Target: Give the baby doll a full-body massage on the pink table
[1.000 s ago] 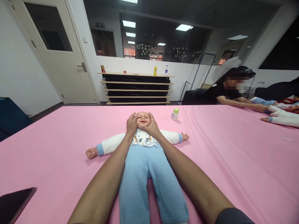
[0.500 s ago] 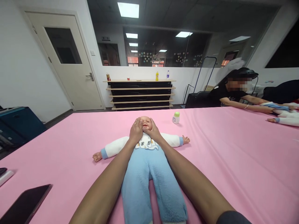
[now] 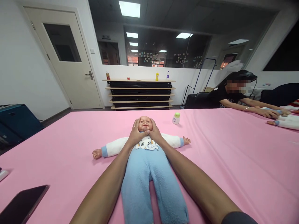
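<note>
A baby doll (image 3: 147, 168) in a white and blue fleece outfit with an elephant face on its chest lies on its back, arms stretched out to both sides. Round the doll's head (image 3: 145, 122) my two hands are cupped. My left hand (image 3: 136, 132) lies along the cheek on the left, its thumb at the chin. On the opposite cheek rests my right hand (image 3: 155, 130), with its thumb also by the chin. The doll's eyes, nose and mouth show between them. My forearms pass over the doll's body on either side.
A pink sheet (image 3: 77, 130) covers the table. Beyond the doll stands a small bottle with a green cap (image 3: 176, 118). A phone (image 3: 23, 205) lies at the near left. At the right, another person (image 3: 233, 93) reaches toward another doll (image 3: 287, 122).
My left thumb has slid down from the doll's face to its chin, so more of the face shows. The other person's hands have shifted over their doll.
</note>
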`<state>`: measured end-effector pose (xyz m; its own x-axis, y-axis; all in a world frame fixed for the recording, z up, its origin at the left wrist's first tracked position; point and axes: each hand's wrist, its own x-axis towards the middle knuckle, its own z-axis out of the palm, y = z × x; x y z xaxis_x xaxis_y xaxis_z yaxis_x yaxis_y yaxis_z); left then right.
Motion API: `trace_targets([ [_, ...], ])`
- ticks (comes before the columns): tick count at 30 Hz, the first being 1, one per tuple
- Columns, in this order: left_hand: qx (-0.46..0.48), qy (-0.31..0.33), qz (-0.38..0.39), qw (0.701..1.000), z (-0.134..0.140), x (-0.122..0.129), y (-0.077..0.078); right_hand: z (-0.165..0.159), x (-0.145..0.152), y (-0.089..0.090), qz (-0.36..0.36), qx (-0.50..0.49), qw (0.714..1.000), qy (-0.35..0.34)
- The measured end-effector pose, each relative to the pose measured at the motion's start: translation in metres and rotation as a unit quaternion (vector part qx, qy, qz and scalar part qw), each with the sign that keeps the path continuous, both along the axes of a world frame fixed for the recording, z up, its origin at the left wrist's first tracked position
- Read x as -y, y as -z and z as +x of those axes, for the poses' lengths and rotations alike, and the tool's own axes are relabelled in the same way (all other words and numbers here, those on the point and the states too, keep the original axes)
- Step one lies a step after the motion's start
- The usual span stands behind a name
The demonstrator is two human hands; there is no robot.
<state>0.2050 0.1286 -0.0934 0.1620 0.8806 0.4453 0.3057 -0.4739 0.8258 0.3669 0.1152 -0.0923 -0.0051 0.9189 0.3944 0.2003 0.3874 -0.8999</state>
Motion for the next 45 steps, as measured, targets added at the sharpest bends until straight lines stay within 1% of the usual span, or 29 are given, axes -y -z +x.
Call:
trace_targets([
  [4, 0.005, 0.009, -0.028, 1.000, -0.001, -0.001, -0.002, 0.005, -0.002, 0.003, 0.004, 0.027, 0.999, -0.020],
  [7, 0.011, 0.014, -0.037, 0.999, -0.002, -0.004, -0.002, 0.009, -0.004, 0.005, -0.007, 0.039, 0.999, -0.026],
  [11, 0.040, 0.037, -0.044, 0.998, -0.005, -0.006, -0.001, 0.012, -0.003, 0.005, -0.015, 0.048, 0.998, -0.037],
  [16, 0.097, 0.051, -0.057, 0.992, -0.007, -0.006, 0.000, 0.014, 0.000, 0.002, 0.002, 0.041, 0.998, -0.045],
  [18, 0.107, 0.057, -0.056, 0.991, -0.008, -0.006, 0.002, 0.013, 0.001, 0.000, 0.009, 0.039, 0.998, -0.044],
  [24, 0.096, 0.053, -0.050, 0.993, -0.009, -0.013, 0.006, 0.011, 0.001, 0.000, 0.016, 0.046, 0.999, -0.025],
  [29, 0.100, 0.038, -0.044, 0.993, -0.006, -0.016, 0.009, 0.009, -0.003, 0.005, 0.015, 0.017, 1.000, -0.018],
  [32, 0.099, 0.030, -0.042, 0.994, -0.006, -0.014, 0.008, 0.009, -0.004, 0.006, 0.016, 0.004, 1.000, -0.007],
  [35, 0.085, 0.031, -0.044, 0.995, -0.007, -0.010, 0.005, 0.010, 0.001, 0.002, 0.017, 0.016, 1.000, -0.014],
  [39, 0.083, 0.052, -0.036, 0.994, -0.009, -0.007, 0.002, 0.012, 0.005, -0.002, 0.023, 0.024, 0.999, -0.028],
  [45, 0.087, 0.042, -0.033, 0.995, -0.008, -0.012, 0.007, 0.011, 0.000, 0.002, 0.024, 0.023, 0.999, -0.032],
])
